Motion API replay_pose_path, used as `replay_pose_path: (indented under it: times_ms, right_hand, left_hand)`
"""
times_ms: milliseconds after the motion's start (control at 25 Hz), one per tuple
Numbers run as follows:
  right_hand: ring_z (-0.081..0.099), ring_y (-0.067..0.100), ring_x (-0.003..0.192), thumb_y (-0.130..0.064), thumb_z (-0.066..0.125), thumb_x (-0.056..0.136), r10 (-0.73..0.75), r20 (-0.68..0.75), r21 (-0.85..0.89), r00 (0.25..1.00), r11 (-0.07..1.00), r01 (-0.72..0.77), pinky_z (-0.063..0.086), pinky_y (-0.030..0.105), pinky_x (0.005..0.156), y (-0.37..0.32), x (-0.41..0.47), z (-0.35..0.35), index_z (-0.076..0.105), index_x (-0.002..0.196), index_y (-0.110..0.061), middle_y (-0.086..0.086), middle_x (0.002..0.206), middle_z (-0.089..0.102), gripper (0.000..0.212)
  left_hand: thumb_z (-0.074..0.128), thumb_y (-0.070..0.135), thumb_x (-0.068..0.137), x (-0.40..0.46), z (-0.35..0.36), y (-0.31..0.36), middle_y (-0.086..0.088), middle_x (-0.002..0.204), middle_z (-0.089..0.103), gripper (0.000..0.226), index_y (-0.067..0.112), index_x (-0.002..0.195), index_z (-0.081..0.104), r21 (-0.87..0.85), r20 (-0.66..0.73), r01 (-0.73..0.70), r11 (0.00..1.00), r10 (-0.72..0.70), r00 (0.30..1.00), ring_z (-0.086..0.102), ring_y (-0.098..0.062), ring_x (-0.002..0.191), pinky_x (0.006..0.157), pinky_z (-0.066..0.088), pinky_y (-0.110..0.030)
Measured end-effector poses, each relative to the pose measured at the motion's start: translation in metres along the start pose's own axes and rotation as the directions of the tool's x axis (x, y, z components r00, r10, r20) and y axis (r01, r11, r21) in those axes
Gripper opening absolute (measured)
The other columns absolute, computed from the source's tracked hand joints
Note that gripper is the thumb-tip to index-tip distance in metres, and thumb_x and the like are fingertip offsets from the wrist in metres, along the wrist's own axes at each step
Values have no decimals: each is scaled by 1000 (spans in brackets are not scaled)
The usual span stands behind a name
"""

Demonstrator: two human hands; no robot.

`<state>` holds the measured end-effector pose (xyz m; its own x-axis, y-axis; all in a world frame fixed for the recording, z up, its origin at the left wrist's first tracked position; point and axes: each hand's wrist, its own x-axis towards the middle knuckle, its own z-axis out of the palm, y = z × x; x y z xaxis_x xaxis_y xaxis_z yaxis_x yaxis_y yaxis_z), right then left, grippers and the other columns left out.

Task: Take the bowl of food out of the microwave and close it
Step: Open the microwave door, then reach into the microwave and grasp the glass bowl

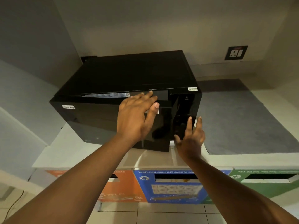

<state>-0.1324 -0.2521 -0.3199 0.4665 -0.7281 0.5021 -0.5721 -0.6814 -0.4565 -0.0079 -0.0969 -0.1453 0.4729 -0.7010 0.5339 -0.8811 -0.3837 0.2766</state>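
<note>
A black microwave (129, 75) stands on a pale counter (68, 151) against the wall. Its glossy door (90, 120), with a "Non-Veg" label, is ajar by a small gap along its top and right edge. My left hand (135, 117) lies flat on the upper right part of the door, fingers spread, holding nothing. My right hand (191, 138) is open in front of the lower part of the control panel (186, 110), fingers pointing up. No bowl is in view; the inside of the microwave is hidden.
A grey mat (242, 120) covers the counter to the right of the microwave. A wall socket (235, 52) sits at upper right. Below the counter edge are orange (119, 186), blue (174, 186) and green (265, 180) waste bin slots. A tiled floor lies beneath.
</note>
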Motion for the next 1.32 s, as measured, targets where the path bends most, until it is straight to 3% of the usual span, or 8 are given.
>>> replay_pose_path:
  times_ms: [120,240,320,440,560,640,1080,1320]
  right_hand:
    - [10,37,154,-30,66,91,3,-100,-48,995,999,-7,19,58,117,-24,17,-35,14,159,-19,17,167,7,87]
    - [-2,33,155,-26,61,88,-114,-63,-107,991,988,107,9,56,119,-57,44,-74,7,161,-22,12,169,4,90]
    - [1,33,156,-27,61,87,-237,23,-196,971,951,237,11,55,119,-77,56,-90,14,160,-20,11,169,12,87]
    - [5,34,155,-34,60,89,-290,144,-278,946,906,320,12,54,120,-107,64,-97,24,158,-19,12,167,21,79]
    - [12,36,154,-39,58,91,-292,178,-299,940,894,334,13,53,121,-133,64,-95,26,158,-17,13,165,27,77]
    - [14,35,154,-40,58,91,-301,192,-301,934,888,348,13,52,121,-145,64,-90,24,158,-15,14,165,26,79]
    - [16,40,152,-49,63,84,-221,276,-367,935,875,315,17,55,119,-172,65,-88,15,158,-23,22,163,22,92]
    - [14,40,153,-51,64,84,-207,281,-376,937,875,306,15,54,120,-173,64,-87,14,158,-24,22,164,21,94]
  left_hand:
    - [48,42,103,-16,-20,10,6,95,80,35,28,96,80,-158,-75,41,987,-53,996,72,-18,101,97,49,-47]
    - [45,46,99,-42,-47,20,12,49,49,48,32,53,50,-7,3,159,987,-159,987,59,-14,74,83,37,-38]
    - [41,45,99,-54,-65,16,13,57,56,44,34,59,55,41,159,151,988,-156,975,60,-15,84,81,27,-37]
    - [41,38,93,-58,-99,7,5,120,72,39,39,126,62,123,494,179,976,-217,842,57,-24,123,90,23,-40]
    - [50,28,88,-61,-121,-2,-12,167,26,72,31,156,30,329,634,233,915,-397,664,18,-37,154,117,14,-52]
    - [52,23,93,-66,-134,-15,-17,171,-11,80,24,162,13,409,596,314,857,-511,619,-14,-41,156,124,-2,-55]
    - [58,30,95,-110,-159,-91,-29,168,-11,98,-5,157,-10,602,283,463,651,-716,639,-5,-43,157,126,8,-52]
    - [60,23,91,-135,-161,-123,-24,169,13,89,0,159,8,615,143,390,686,-583,800,14,-39,157,127,18,-50]
